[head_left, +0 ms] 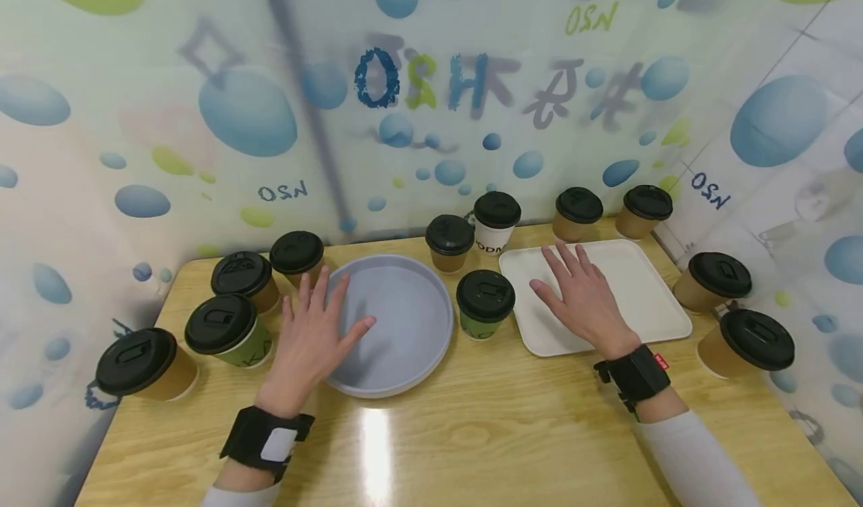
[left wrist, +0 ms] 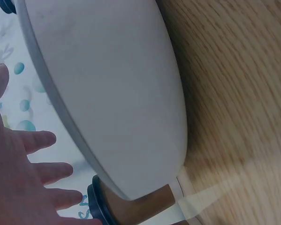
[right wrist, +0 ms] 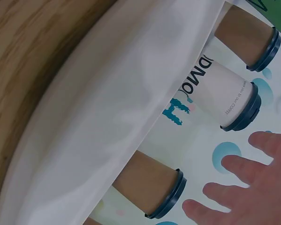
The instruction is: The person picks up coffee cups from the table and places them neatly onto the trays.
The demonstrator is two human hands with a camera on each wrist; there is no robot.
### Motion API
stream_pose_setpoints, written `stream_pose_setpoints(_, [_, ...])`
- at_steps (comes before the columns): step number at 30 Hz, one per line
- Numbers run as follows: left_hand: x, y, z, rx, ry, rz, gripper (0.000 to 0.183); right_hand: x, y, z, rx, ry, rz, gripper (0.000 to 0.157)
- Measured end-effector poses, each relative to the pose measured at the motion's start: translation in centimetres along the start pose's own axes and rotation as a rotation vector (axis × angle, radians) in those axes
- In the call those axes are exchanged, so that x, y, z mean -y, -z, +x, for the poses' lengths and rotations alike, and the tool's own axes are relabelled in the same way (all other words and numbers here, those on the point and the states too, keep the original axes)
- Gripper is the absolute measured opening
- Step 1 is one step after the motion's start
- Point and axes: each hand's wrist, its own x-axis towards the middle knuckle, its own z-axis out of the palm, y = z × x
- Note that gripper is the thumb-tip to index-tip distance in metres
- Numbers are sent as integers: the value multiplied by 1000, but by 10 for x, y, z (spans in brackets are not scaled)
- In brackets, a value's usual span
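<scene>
My left hand [head_left: 312, 338] spreads its fingers above the left side of a round grey-blue tray [head_left: 404, 320]. In the left wrist view the fingers of the left hand [left wrist: 18, 168] are apart from the tray's side wall [left wrist: 112, 103] and hold nothing. Over a white rectangular tray [head_left: 640, 290] hovers my right hand [head_left: 585, 297], fingers extended and empty. The right wrist view shows the right hand [right wrist: 253, 183] beyond the white tray's wall [right wrist: 98, 98]. Between the trays stands a green paper cup [head_left: 484, 305] with a black lid.
Left of the round tray stand several lidded cups, among them a green one [head_left: 229, 331] and a brown one [head_left: 148, 365]. A white cup [head_left: 495, 222] and brown cups [head_left: 449, 243] line the back. More brown cups [head_left: 745, 342] stand at the right edge. A printed curtain [head_left: 256, 177] hangs behind the table [head_left: 472, 432].
</scene>
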Motion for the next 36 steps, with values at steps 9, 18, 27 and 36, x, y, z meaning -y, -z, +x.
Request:
stream_pose_setpoints(9, [-1,1,-5,17,5,-22,83,8,0,-5,-66,33,177,73])
stream_pose_setpoints(18, [-1,2,-12,-13,-2,-51,76,32,4,-14,-82,84,390,71])
stream_pose_setpoints(27, [-2,-4,-14,-63,-33,-62,68,52,-7,-13,-12,116,532,93])
stream_pose_setpoints(36, [-5,-7,-16,-85,-39,-76,65,66,-21,-8,50,107,580,110])
